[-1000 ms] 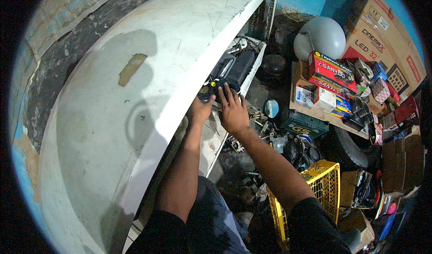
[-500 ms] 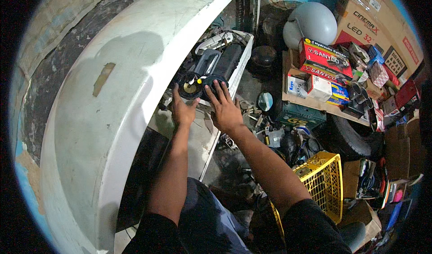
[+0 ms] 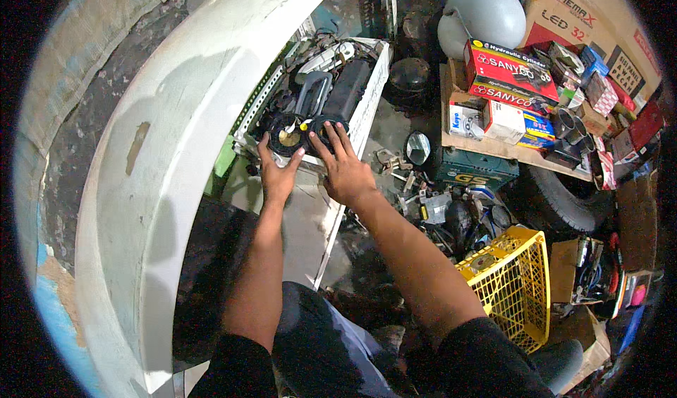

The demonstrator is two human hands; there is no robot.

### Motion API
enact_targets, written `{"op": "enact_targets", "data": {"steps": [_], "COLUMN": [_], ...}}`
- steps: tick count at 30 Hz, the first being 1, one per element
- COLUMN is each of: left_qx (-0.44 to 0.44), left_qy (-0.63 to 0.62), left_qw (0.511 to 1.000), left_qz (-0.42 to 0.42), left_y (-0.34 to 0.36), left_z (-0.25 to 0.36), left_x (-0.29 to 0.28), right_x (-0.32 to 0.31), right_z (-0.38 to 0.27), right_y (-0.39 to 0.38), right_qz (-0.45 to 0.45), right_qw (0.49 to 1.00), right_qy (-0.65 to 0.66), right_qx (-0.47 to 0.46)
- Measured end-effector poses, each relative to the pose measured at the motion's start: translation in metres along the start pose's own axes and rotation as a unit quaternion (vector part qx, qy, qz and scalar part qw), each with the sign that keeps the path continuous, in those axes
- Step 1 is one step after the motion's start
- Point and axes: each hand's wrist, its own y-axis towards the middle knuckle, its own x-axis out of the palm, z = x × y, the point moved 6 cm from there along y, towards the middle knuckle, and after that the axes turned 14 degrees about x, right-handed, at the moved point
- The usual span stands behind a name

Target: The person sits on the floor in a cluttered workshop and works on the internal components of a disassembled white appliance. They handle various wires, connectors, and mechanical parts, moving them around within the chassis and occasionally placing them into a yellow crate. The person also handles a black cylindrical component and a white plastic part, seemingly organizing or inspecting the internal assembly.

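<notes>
My left hand [image 3: 277,177] is at the near edge of a black round part [image 3: 283,140] with a pale yellowish centre. Its thumb and forefinger are spread apart against the rim. Beside it, my right hand [image 3: 348,176] lies with outstretched fingers on another dark round part [image 3: 323,131]; its fingertips rest on the top. Both parts sit at the near end of a white crate [image 3: 375,87] full of parts. Behind them in the crate are a long black cylindrical part [image 3: 349,89], a grey-black frame-like part [image 3: 312,94] and a white elongated piece [image 3: 326,58].
A large curved white panel [image 3: 169,109] arches along my left. To the right stand a yellow plastic basket [image 3: 518,281], a tyre [image 3: 564,204], a green battery [image 3: 474,169] and a board with several boxes [image 3: 515,80]. Loose metal parts [image 3: 430,204] and a round mirror [image 3: 417,147] lie on the floor.
The view has shifted, and more of the crate's left side shows past the white panel. Both hands stay at the same round parts, with little change in their fingers.
</notes>
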Motion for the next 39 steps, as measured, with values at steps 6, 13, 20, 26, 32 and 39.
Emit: {"op": "enact_targets", "data": {"steps": [6,13,20,26,32,39], "left_qx": [0.021,0.003,0.005,-0.084,0.219,0.357], "left_qy": [0.01,0.065,0.102,0.225,0.15,0.007], "left_qw": [0.999,0.997,0.994,0.968,0.959,0.882], "left_qz": [-0.031,-0.043,-0.038,-0.066,-0.101,-0.307], "left_y": [0.003,0.001,-0.001,0.017,0.025,-0.05], "left_z": [-0.003,0.004,-0.003,0.033,0.213,0.356], "left_x": [-0.005,-0.003,0.005,0.017,0.09,0.166], "right_x": [-0.003,0.001,-0.002,-0.064,-0.167,-0.285], "right_z": [0.003,0.009,0.009,0.016,0.146,0.302], "right_y": [0.003,-0.001,0.001,-0.019,-0.155,-0.433], "right_qz": [-0.049,-0.01,-0.029,-0.016,0.109,0.332], "right_qw": [0.999,0.999,0.997,0.998,0.991,0.851], "right_qy": [0.014,0.039,0.067,-0.026,0.041,0.148], "right_qx": [-0.001,0.001,0.004,-0.05,0.06,0.38]}}
